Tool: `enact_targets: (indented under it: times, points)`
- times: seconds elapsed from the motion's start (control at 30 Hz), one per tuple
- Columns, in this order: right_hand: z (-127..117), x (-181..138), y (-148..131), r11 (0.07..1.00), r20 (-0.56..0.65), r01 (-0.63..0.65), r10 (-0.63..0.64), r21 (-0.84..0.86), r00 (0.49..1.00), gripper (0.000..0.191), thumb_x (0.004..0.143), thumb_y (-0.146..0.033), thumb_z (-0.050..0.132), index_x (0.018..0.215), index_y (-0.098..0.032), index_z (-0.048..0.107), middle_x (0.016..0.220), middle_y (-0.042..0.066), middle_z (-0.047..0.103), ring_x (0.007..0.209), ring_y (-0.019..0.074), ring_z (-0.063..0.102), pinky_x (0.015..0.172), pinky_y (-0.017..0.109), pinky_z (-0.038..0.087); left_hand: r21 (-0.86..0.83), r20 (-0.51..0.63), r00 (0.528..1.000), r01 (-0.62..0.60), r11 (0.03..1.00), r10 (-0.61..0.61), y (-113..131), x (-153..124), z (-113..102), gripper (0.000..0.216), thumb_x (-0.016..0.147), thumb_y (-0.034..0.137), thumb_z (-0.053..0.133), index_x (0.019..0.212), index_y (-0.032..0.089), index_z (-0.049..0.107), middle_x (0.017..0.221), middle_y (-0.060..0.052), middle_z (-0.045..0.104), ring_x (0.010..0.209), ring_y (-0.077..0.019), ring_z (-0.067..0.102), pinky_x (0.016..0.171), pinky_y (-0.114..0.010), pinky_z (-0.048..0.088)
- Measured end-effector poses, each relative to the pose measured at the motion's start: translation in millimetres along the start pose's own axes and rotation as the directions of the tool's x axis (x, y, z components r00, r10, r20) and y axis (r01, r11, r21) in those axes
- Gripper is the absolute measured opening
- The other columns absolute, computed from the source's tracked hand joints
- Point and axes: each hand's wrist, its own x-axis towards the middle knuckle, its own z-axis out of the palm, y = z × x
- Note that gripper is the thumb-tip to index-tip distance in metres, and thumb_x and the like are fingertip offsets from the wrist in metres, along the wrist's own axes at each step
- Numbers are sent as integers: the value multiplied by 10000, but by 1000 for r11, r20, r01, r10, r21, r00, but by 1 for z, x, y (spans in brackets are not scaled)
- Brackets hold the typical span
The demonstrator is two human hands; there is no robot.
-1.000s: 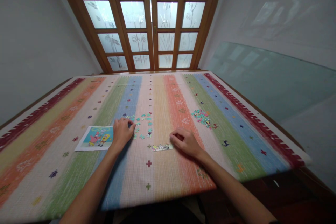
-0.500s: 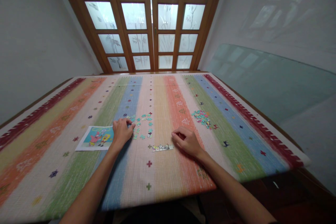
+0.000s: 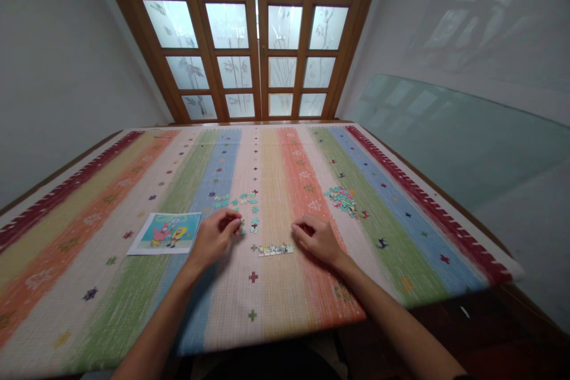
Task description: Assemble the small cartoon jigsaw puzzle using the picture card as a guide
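Note:
My left hand (image 3: 219,235) hovers at the near-left side of some loose teal jigsaw puzzle pieces (image 3: 255,210), its thumb and forefinger curled toward each other by a few of them. Whether a piece sits in that pinch is too small to see. My right hand (image 3: 317,240) rests on the orange stripe of the cloth with its fingers drawn together; anything inside them is hidden. Between the hands and nearer to me lies a joined strip of puzzle pieces (image 3: 276,250). Left of my left hand is a picture sheet (image 3: 165,234) with a pink and a yellow cartoon figure.
A heap of mixed puzzle pieces (image 3: 342,200) lies beyond my right hand. The striped tablecloth (image 3: 253,300) covers the table. Glazed wooden doors (image 3: 260,59) stand behind it, and a pale glass panel (image 3: 445,124) leans at the right wall.
My left hand has moved right and a little toward me, from the left edge of the loose pieces to their near side, uncovering the picture sheet's right edge. My right hand stays in place.

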Motion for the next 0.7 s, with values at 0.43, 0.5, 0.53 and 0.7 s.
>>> enact_targets:
  times: [0.43,0.5,0.53,0.7]
  points:
    - [6,-3,3,998,-27,58,-58,-22,998,173,907,-240,595,766,-186,679,699,31,680,611,148,569,615,279,424,-60,131,983,-120,991,127,-2,-45,33,195,932,305,596,872,227,764,868,-38,772,813,-207,706,800,-341,552]
    - [5,-3,2,997,-7,69,-70,-43,998,173,908,-235,592,770,-183,683,689,29,671,607,146,564,617,278,421,-72,115,980,-153,986,160,-3,-46,35,189,940,289,597,882,225,766,873,-37,768,824,-202,706,799,-330,549]
    - [6,-3,1,995,6,80,-80,-55,997,174,909,-233,590,774,-181,686,682,28,664,603,145,558,616,278,418,-77,107,978,-170,982,178,-3,-47,36,187,944,277,595,886,224,765,873,-36,764,826,-199,704,796,-323,547]
    - [6,-3,0,983,32,147,-145,-107,989,203,929,-230,565,779,-170,688,654,25,631,584,142,532,604,283,392,-77,79,969,-229,970,235,-2,-49,38,194,964,234,572,911,221,758,878,-40,732,831,-186,688,784,-304,536]
